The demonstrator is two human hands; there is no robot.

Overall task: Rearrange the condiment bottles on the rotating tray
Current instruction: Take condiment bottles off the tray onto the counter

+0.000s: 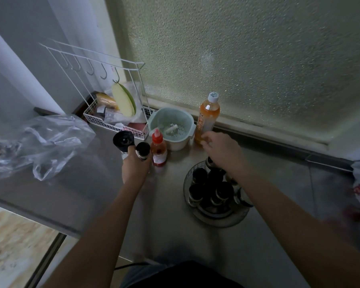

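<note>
Condiment bottles with black caps stand crowded together on the round, clear rotating tray, which sits on the grey steel counter. We take this tray as our landmark. To the left of the tray, our left hand is closed around a small black-capped bottle; the fingers wrap its body, and the cap stands above the fist. A taller black-topped grinder stands just behind and left of this hand; we cannot tell if the hand touches it. A red squeeze bottle with a pointed red cap stands between the left hand and the tray, just beside the hand. Behind the tray, our right hand reaches over the far rim, fingers slightly bent and loosely apart, holding nothing that we can see. Its fingertips are at the base of a tall orange drink bottle with a white cap. A pale green plastic colander bowl sits behind the tray, to the left of the orange bottle. A white wire rack and a crumpled clear plastic bag lie far left of the tray.
</note>
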